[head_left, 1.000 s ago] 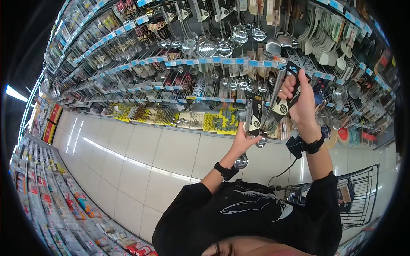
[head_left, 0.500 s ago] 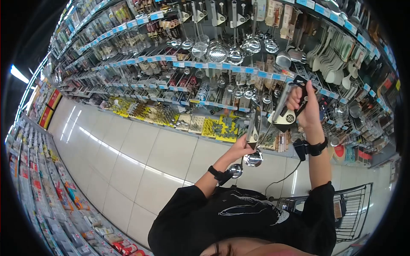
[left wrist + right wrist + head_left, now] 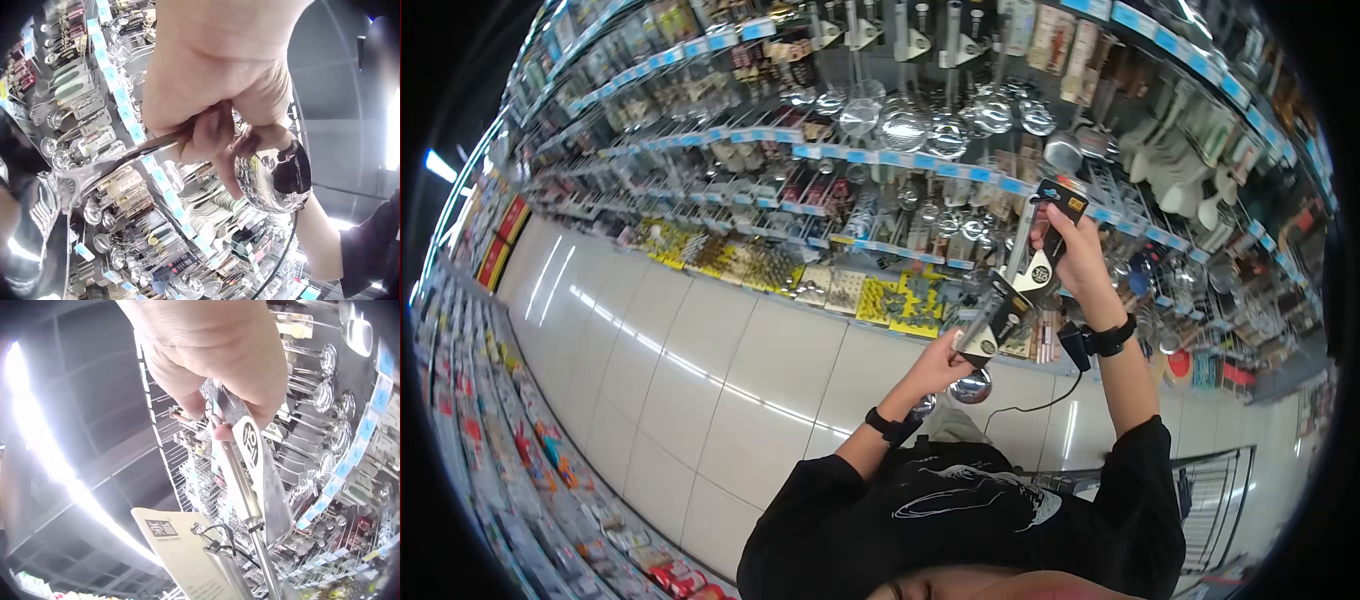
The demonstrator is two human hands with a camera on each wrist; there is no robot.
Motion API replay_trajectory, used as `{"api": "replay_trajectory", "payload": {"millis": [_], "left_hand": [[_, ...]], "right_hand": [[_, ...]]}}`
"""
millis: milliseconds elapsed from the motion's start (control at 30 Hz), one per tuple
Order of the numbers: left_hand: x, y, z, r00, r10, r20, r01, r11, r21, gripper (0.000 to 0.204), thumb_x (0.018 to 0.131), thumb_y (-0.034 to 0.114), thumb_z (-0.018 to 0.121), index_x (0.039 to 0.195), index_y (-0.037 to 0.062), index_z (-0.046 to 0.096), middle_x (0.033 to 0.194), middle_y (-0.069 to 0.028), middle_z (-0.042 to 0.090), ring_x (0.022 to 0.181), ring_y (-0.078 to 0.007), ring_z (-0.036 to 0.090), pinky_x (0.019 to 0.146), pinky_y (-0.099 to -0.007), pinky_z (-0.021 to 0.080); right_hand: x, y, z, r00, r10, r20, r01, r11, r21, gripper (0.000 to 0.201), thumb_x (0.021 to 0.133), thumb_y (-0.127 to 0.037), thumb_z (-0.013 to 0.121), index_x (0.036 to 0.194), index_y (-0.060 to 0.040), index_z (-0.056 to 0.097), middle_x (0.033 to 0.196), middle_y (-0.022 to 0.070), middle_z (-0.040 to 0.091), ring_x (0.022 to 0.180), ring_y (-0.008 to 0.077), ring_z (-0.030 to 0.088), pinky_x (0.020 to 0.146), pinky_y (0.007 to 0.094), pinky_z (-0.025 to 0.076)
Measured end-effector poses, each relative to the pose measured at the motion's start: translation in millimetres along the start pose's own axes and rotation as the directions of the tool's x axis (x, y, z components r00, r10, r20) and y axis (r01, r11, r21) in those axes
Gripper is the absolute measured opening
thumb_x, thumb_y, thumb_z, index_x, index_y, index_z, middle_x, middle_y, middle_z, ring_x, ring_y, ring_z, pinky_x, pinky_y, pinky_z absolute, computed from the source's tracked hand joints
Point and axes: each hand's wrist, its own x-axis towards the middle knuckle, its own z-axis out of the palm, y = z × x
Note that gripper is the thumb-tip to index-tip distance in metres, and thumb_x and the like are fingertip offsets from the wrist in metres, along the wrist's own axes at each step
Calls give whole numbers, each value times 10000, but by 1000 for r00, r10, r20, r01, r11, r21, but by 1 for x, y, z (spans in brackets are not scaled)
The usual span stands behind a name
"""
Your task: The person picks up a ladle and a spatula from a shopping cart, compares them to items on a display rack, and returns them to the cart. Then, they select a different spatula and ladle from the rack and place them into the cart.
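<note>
My left hand (image 3: 933, 370) grips a shiny metal ladle (image 3: 125, 153) by its handle, below a black and cream card (image 3: 994, 328) tied to it. Its bowl hangs toward my body. My right hand (image 3: 1080, 255) holds a second ladle (image 3: 240, 487) near the top of its handle, along with its black card (image 3: 1064, 203); the thumb lies along the card. This ladle's round bowl (image 3: 971, 387) hangs just past my left hand. In the head view the left card overlaps the lower part of the right one.
Ladles and skimmers (image 3: 905, 125) hang on a rack ahead, with pale spoons and turners (image 3: 1165, 165) to the right. Yellow-backed goods (image 3: 900, 300) line the bottom shelf. A wire cart (image 3: 1215, 500) stands at my right; tiled floor (image 3: 750, 340) runs left.
My right hand has come left and tilted its ladle, bringing the two cards together. My left hand has moved lower and left, its card turning to a slant.
</note>
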Motion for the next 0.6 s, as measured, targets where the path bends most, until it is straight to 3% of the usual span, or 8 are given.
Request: {"api": "replay_trajectory", "payload": {"millis": [167,233,300,433,467,500,600], "left_hand": [[4,14,-19,997,-35,-71,44,992,122,335,807,13,617,1104,23,463,838,12,542,721,-20,493,607,-186,411],[10,6,-34,995,8,-96,4,993,122,307,799,13,614,1081,14,490,830,14,550,711,-22,494,604,-196,421],[16,18,-40,984,64,-168,-35,985,167,297,792,6,591,1073,17,495,779,16,536,668,-29,485,578,-209,414],[29,26,-81,980,4,-199,66,937,344,309,781,30,565,1082,30,496,665,6,482,581,-45,442,498,-239,346],[33,29,-91,980,23,-198,52,930,364,315,780,32,567,1087,30,495,657,9,472,575,-45,432,493,-239,339],[38,30,-100,980,38,-196,41,923,382,321,780,35,570,1092,31,494,649,13,461,569,-45,423,489,-239,333],[55,31,-133,970,-2,-244,85,941,328,354,778,38,577,1120,37,485,640,14,452,567,-47,416,494,-230,335]], "right_hand": [[33,31,10,995,69,69,-77,990,120,283,844,-88,613,1105,8,557,973,74,625,848,146,598,766,277,494],[51,48,12,973,104,204,-140,976,169,306,845,-84,611,1136,-12,553,1002,71,623,886,160,602,748,320,520],[65,62,27,960,162,230,-209,957,201,341,843,-95,616,1161,-9,527,986,73,616,861,172,602,744,317,525],[107,90,48,928,214,306,-242,969,56,337,834,-40,600,1159,5,525,991,99,630,860,178,616,748,325,526],[117,92,58,934,207,292,-221,975,17,307,842,-45,598,1133,18,525,1021,128,640,782,148,612,707,279,512],[129,97,64,944,193,268,-182,981,-67,278,836,-58,615,1095,17,549,983,121,650,729,122,588,668,262,494],[167,108,83,942,151,301,-128,987,-95,208,827,-87,643,997,21,596,873,94,655,702,99,573,624,239,460]]}}
